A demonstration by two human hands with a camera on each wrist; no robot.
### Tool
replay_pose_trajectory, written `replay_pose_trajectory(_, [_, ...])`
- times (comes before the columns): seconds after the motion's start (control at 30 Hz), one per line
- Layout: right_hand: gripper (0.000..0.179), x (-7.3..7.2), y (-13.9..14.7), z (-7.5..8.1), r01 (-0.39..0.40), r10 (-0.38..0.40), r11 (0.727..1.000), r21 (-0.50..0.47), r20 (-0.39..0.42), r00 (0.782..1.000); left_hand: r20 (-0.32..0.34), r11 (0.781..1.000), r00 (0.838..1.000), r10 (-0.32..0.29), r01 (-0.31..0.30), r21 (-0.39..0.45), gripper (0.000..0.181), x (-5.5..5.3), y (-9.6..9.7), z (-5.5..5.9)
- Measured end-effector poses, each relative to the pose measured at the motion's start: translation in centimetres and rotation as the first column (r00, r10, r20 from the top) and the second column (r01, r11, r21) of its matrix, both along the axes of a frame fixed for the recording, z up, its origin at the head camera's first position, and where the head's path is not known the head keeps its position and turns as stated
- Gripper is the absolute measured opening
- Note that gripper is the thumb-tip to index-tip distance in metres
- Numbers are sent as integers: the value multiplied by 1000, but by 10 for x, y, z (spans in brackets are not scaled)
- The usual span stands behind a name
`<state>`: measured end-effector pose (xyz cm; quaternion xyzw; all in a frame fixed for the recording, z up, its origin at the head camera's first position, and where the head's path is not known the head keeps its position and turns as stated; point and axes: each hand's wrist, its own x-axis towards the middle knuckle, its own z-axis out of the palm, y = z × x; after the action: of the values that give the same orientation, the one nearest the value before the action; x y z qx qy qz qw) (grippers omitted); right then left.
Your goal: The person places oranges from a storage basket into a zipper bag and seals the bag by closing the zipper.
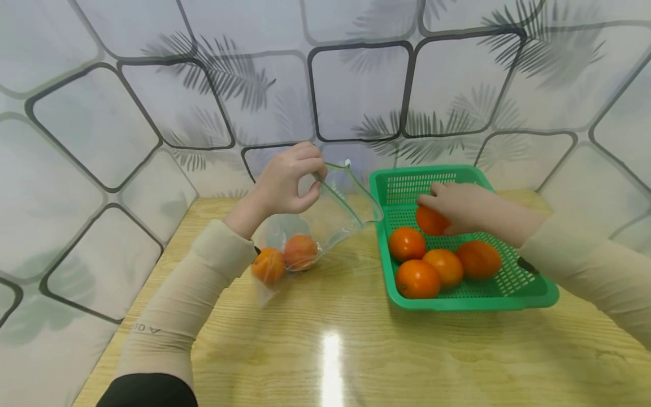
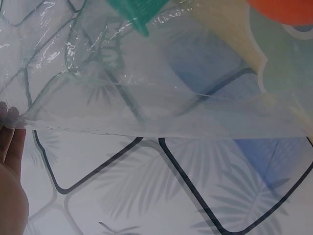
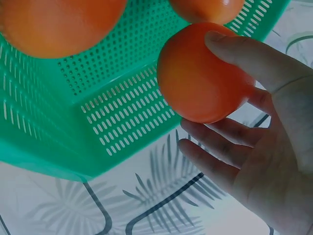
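Observation:
My left hand [image 1: 292, 178] pinches the top edge of a clear zip bag [image 1: 338, 206] with a green seal strip, its mouth spread toward the basket. Two oranges [image 1: 300, 252] lie inside the bag, low on the table. In the left wrist view the bag's film [image 2: 161, 110] stretches away from the fingertips at the left edge. Over the green basket [image 1: 470, 303], my right hand [image 1: 465, 206] grips an orange [image 3: 203, 73] between thumb and fingers. Several more oranges [image 1: 418, 278] sit in the basket, below and in front of that hand.
The wooden table [image 1: 285, 350] runs up to a patterned wall covering [image 1: 361, 90] at the back and left. The basket stands on the right half of the table, its left rim close to the bag's mouth.

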<state>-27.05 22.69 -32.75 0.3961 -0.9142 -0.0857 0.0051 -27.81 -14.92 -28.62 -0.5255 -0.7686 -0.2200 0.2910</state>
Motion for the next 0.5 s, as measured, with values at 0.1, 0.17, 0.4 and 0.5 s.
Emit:
replay_pose_trajectory(0.1, [68,0,-1,3,-6,6,1000,4,-16,1000,-7,1000,1000,0,0,-1,10,0,0,0])
replay_pose_trajectory(0.17, [68,0,-2,5,-9,9,1000,6,-28,1000,-11,1000,1000,-1,1,-3,10,0,1,0])
replay_pose_trajectory(0.4, [68,3,-7,21,-7,8,1000,16,-62,998,-12,1000,1000,-2,2,-2,10,0,2,0])
replay_pose_trajectory(0.5, [68,5,-8,27,-2,3,1000,13,-69,998,-11,1000,1000,1,-1,-5,10,0,2,0])
